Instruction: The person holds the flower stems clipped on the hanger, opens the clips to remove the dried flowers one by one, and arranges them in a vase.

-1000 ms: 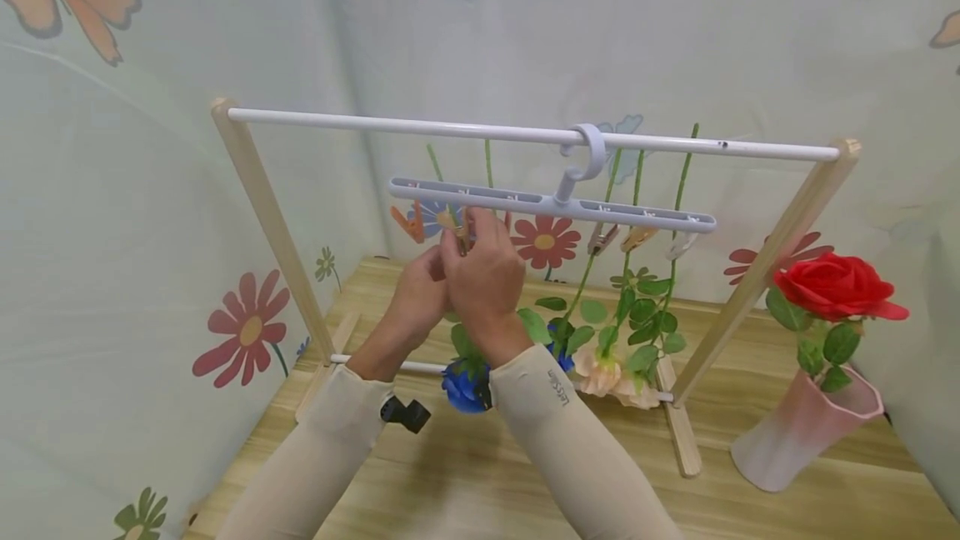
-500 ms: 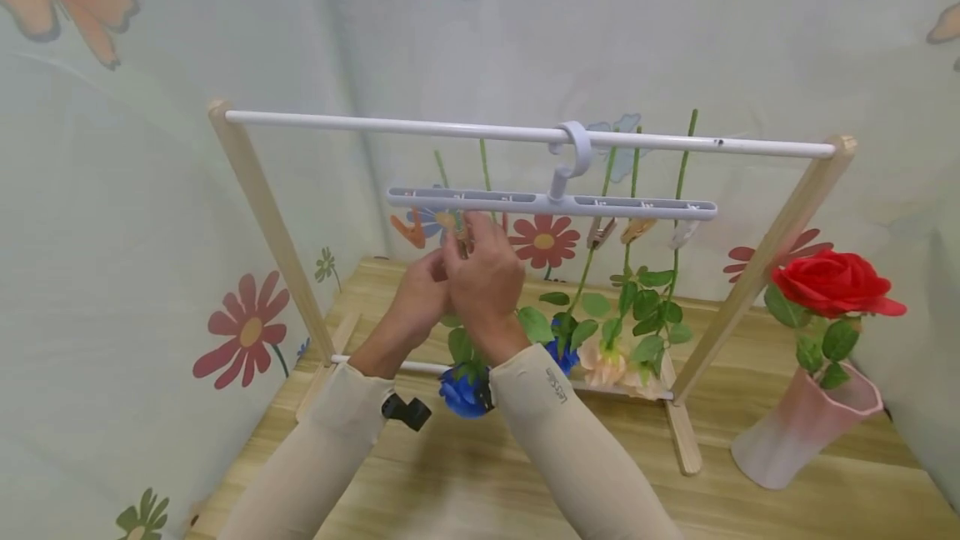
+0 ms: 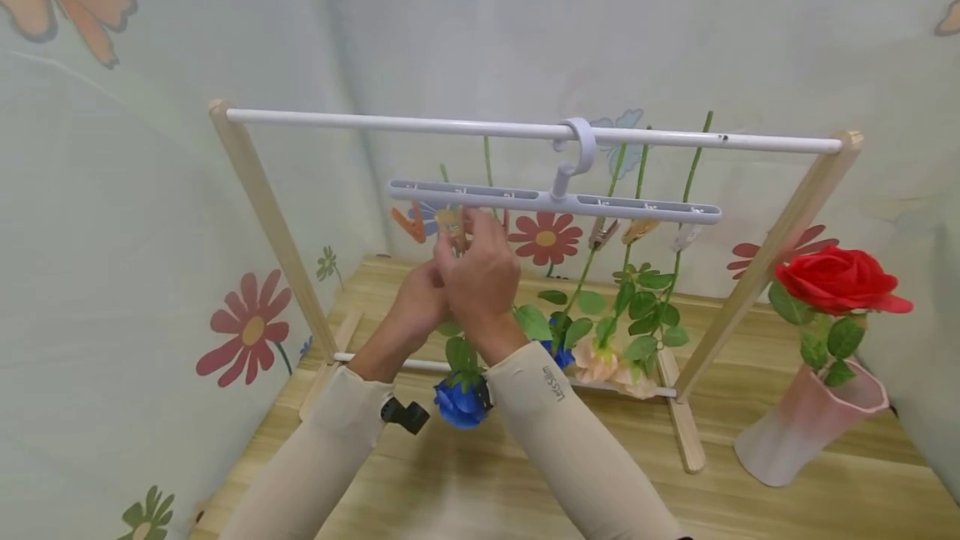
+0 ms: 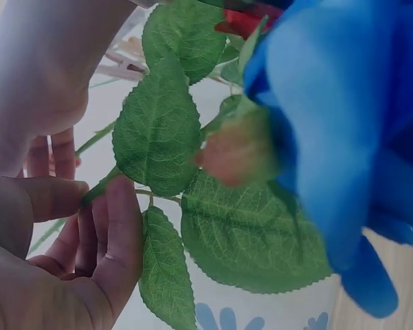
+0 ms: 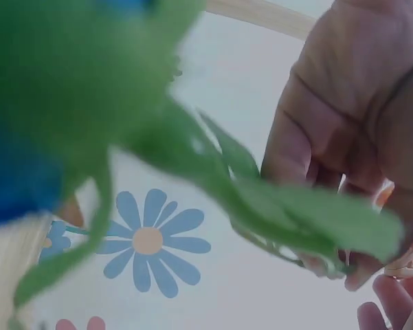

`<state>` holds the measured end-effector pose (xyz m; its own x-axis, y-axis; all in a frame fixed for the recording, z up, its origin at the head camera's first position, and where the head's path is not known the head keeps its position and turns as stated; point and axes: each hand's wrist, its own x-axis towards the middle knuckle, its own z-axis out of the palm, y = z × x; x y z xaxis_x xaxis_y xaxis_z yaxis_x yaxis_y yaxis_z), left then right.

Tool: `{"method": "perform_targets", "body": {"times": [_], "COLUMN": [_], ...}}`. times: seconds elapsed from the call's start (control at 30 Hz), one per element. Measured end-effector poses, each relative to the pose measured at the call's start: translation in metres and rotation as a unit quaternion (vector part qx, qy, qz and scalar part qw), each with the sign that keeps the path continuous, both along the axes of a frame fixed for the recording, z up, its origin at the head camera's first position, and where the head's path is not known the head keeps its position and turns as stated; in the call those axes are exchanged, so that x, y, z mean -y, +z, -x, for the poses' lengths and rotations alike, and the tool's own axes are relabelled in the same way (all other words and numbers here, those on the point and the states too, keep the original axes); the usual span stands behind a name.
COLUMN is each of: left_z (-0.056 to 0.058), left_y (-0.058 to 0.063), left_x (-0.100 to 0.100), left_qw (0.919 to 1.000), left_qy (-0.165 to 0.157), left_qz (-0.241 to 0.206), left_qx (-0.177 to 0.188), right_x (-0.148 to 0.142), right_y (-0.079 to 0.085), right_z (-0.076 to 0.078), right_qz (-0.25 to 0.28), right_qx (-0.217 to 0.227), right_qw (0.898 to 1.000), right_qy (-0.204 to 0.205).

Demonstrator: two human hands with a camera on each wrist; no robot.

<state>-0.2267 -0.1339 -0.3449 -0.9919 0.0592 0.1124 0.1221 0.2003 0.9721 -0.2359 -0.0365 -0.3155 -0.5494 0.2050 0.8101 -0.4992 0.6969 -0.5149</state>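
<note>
A blue rose (image 3: 461,401) hangs head down below my hands in the head view. My left hand (image 3: 420,298) pinches its green stem (image 4: 102,185) between thumb and forefinger, above the leaves (image 4: 158,127). My right hand (image 3: 482,273) is raised just under the left half of the grey hanger (image 3: 480,192), its fingertips pinching a small clothespin (image 3: 458,240) that they mostly cover. The stem's tip (image 3: 444,172) shows behind the hanger. Left of the fingers dangles an orange clothespin (image 3: 410,224). In the right wrist view, blurred leaves partly cover the right hand (image 5: 357,103).
The hanger hooks over the white rod (image 3: 375,122) of a wooden rack. Clothespins on its right half hold another blue rose (image 3: 557,342) and peach roses (image 3: 597,361) upside down. A pink vase (image 3: 810,423) with a red rose (image 3: 842,280) stands at the right.
The blue rose and its stem tip have sunk slightly. The hanger has swung a little, its right end rising. Both hands stay nearly in place.
</note>
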Motion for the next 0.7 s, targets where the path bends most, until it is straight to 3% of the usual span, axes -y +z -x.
{"method": "perform_targets", "body": {"times": [0.13, 0.3, 0.7], "left_z": [-0.003, -0.009, -0.028], "left_y": [-0.003, -0.007, -0.022], "left_x": [0.005, 0.010, 0.019], "left_qw": [0.9977, 0.9967, 0.9957], "left_qy": [-0.035, -0.052, -0.008], "left_qz": [-0.038, -0.026, 0.076], "left_qx": [0.043, 0.057, 0.053], "right_x": [0.001, 0.000, -0.002], "right_y": [-0.001, -0.001, -0.002], "right_z": [0.001, 0.002, -0.001], "right_qz": [-0.001, 0.001, -0.002], "right_qx": [-0.003, 0.000, 0.006], "right_qw": [1.000, 1.000, 1.000], "right_qy": [-0.004, -0.004, 0.024]}}
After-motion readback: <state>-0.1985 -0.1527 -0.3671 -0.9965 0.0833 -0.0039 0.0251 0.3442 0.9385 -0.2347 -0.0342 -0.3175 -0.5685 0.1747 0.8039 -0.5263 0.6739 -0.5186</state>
